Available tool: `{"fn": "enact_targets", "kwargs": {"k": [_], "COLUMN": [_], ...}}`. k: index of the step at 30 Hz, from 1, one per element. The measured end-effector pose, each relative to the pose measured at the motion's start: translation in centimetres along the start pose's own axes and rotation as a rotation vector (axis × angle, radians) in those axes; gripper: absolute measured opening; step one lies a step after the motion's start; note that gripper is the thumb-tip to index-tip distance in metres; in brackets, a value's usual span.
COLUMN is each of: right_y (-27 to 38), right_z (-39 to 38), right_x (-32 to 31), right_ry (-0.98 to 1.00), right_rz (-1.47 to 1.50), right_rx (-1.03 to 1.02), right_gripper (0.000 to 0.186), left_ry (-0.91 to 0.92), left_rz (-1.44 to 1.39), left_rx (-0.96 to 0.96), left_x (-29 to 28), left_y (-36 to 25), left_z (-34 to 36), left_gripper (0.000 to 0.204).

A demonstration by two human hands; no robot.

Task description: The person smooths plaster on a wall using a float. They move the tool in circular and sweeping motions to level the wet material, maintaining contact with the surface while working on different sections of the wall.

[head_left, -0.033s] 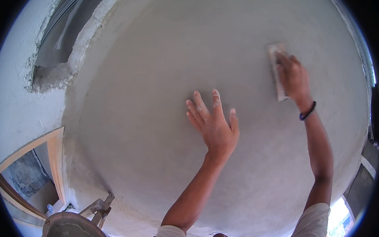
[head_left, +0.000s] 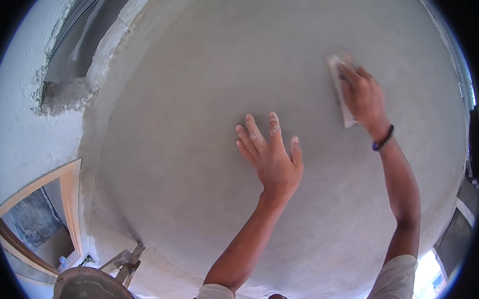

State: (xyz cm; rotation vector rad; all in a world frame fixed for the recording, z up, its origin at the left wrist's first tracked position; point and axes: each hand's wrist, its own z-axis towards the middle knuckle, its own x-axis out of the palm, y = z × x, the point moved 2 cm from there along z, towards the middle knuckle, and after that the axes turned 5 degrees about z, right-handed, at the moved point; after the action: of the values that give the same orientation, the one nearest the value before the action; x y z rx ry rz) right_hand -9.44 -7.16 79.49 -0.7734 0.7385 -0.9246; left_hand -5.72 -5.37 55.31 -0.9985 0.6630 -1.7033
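A broad grey plastered wall fills most of the view. My right hand grips a plastering float, a pale narrow board held nearly upright with its face to the plaster. Motion blurs the float's upper end, and the fingers partly cover its handle. To the left and lower, my left hand lies with fingers spread at the wall and holds nothing. Dried plaster marks its fingertips. Whether its palm presses on the surface, I cannot tell.
At the lower left stands a round pan with grey mix in it, beside rough timber pieces. A wooden frame edges an opening on the left. Above it, a rough-edged hole breaks the white wall.
My right hand and the float have shifted a little to the left across the plaster. The left hand stays where it was.
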Motion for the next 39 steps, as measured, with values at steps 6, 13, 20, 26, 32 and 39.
{"fn": "enact_targets", "kwargs": {"k": [6, 13, 20, 26, 32, 39], "right_y": [1.7, 4.6, 7.2, -0.3, 6.5, 5.7], "right_z": [13.5, 13.1, 19.5, 17.4, 10.6, 21.8], "right_x": [4.7, 4.3, 3.9, 3.0, 1.9, 4.0], "right_ry": [-0.149, 0.023, 0.148, 0.078, 0.148, 0.212], "right_rz": [-0.12, -0.099, -0.236, -0.126, -0.1, -0.128], "right_rx": [-0.269, -0.137, -0.075, 0.013, -0.044, 0.09], "right_gripper": [0.029, 0.024, 0.031, 0.031, 0.034, 0.031], "left_ry": [0.032, 0.015, 0.002, 0.02, 0.019, 0.031], "left_rz": [-0.006, 0.043, 0.009, -0.004, -0.006, -0.041], "left_rx": [0.008, -0.011, 0.005, -0.038, 0.012, 0.039], "left_x": [0.6, -0.7, -0.9, -2.3, -2.9, -1.4], "left_y": [-0.1, 0.8, 0.5, 1.3, 1.4, 0.8], "left_z": [-0.8, 0.6, 0.4, 1.4, 1.5, 0.5], "left_gripper": [0.064, 0.063, 0.063, 0.063, 0.063, 0.061]}}
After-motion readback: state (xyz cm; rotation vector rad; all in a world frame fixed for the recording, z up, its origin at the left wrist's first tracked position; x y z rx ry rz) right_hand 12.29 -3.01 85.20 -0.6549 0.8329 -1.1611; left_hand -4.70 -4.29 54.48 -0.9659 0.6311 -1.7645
